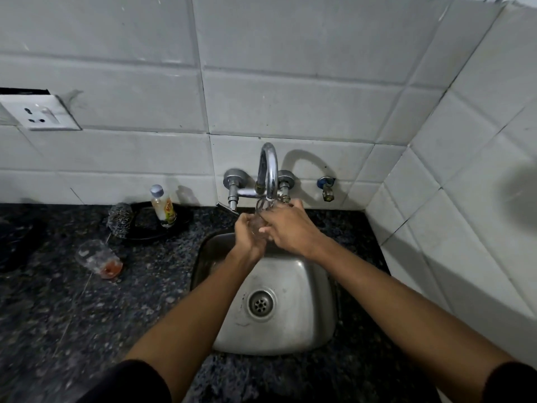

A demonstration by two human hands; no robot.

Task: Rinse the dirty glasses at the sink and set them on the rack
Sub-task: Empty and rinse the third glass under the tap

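A clear glass (259, 215) is held under the spout of the chrome tap (268, 170), above the steel sink (308, 289). My left hand (247, 231) grips the glass from the left and below. My right hand (286, 225) holds it from the right, its fingers over the rim, and covers much of the glass. A second glass (98, 258) with red residue in its bottom lies on its side on the dark granite counter (87, 315), left of the sink. No rack is in view.
Behind the lying glass, a steel scrubber (119, 216) and a small dish-soap bottle (164, 206) stand on a black plate (177, 225). A wall socket (40, 113) is at the left, a small valve (327, 189) right of the tap. Tiled walls close the back and right.
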